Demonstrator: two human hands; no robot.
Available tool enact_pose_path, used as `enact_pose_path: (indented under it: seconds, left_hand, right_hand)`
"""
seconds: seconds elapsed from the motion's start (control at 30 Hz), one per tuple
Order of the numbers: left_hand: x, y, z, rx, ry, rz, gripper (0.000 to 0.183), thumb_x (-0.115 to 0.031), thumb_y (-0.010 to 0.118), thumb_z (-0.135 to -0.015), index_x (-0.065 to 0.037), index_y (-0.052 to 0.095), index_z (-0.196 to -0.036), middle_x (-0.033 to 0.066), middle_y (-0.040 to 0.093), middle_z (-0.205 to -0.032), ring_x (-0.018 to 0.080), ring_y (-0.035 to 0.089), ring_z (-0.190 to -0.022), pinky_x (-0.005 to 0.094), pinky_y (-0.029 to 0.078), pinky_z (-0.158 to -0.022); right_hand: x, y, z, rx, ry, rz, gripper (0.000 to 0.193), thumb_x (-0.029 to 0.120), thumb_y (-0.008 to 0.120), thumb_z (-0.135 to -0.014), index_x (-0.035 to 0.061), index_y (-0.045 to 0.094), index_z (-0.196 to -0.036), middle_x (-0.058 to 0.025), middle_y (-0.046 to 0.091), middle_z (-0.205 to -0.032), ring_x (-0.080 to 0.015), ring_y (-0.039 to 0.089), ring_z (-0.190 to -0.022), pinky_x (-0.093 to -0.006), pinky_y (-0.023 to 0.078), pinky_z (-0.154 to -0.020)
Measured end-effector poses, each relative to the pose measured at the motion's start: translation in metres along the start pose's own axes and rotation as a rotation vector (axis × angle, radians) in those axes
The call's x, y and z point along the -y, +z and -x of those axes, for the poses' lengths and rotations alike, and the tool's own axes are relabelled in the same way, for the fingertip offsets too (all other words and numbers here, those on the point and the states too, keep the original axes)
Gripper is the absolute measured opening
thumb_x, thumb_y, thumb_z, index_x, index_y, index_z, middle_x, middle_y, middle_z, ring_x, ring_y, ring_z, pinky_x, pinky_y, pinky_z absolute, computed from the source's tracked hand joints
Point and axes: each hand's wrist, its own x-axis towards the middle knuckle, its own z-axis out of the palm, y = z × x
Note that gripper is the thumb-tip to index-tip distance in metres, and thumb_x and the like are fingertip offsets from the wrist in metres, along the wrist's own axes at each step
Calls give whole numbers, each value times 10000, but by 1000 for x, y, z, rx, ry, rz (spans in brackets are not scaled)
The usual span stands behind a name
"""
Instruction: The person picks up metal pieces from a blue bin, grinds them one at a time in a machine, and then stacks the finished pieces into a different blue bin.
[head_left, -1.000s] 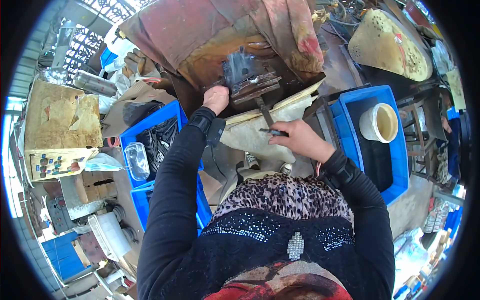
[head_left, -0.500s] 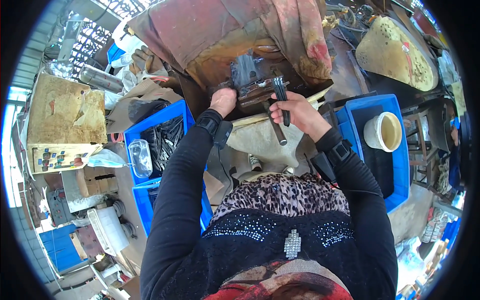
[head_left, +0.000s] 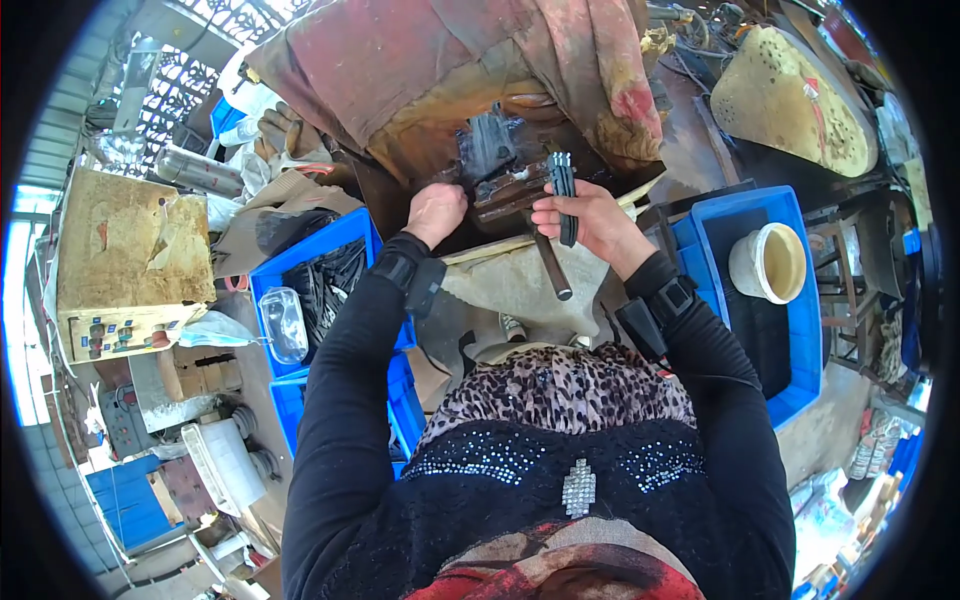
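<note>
My right hand (head_left: 597, 225) grips a small bundle of slim black strips (head_left: 562, 200), which stands nearly upright between thumb and fingers. Below it, a dark metal bar (head_left: 553, 265) with a round end slants toward me from a rusty metal fixture (head_left: 510, 190). My left hand (head_left: 437, 213) is closed at the fixture's left side; its fingertips are in shadow, and what they hold, if anything, does not show. Just behind the fixture a grey, smeared plate (head_left: 487, 143) leans under the hanging cloth.
A stained reddish cloth (head_left: 400, 70) drapes over the work spot. On the left, a blue crate (head_left: 373, 235) holds many black strips and a clear plastic box (head_left: 283, 325). To the right, a blue bin (head_left: 805, 330) contains a cream bucket (head_left: 768, 263). A switch box (head_left: 130, 240) stands far left.
My left hand has drawn back slightly to the left and toward me. The right hand still grips the strips, which are now turned a little and more upright.
</note>
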Motion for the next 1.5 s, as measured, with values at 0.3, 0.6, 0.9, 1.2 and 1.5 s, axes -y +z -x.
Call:
enact_pose_path:
  seconds: [0.3,0.6,0.9,1.2,1.5]
  left_hand:
    - [-80,-73,2,-187,-141,315,197,-211,571,-841,-66,680,-765,148,656,-724,332,655,-729,453,521,-659]
    - [-104,-84,15,-319,131,233,258,-41,539,-841,-70,674,-1059,194,667,-912,288,661,-702,396,529,-620]
    - [-12,-23,-19,-130,-359,954,443,102,445,-834,-46,643,-1201,133,704,-978,184,689,-850,297,535,-762]
    - [-1,7,-24,-85,11,541,425,127,473,-810,-50,683,-1134,166,712,-994,257,691,-939,315,522,-858]
    - [4,2,-22,-19,90,562,455,129,533,-777,-84,680,-1151,210,671,-1059,316,675,-975,337,513,-873]
  right_hand:
    - [-3,20,-30,-120,-186,-144,145,36,571,-937,0,526,-1071,-160,645,-1009,-280,669,-960,-384,568,-823]
    - [-3,36,-30,-231,-329,-160,88,107,612,-943,60,576,-1008,-57,643,-893,-155,618,-722,-305,543,-711]
    - [-1,-7,21,-246,-239,591,185,191,676,-921,43,608,-1010,29,600,-831,-66,534,-669,-220,461,-637]
    - [-15,8,93,205,-199,969,337,187,755,-847,18,639,-1115,-1,662,-851,-114,609,-747,-274,491,-707]
    - [-20,19,92,259,-553,1284,352,181,782,-771,61,658,-1078,-137,675,-901,-294,662,-777,-348,515,-685]
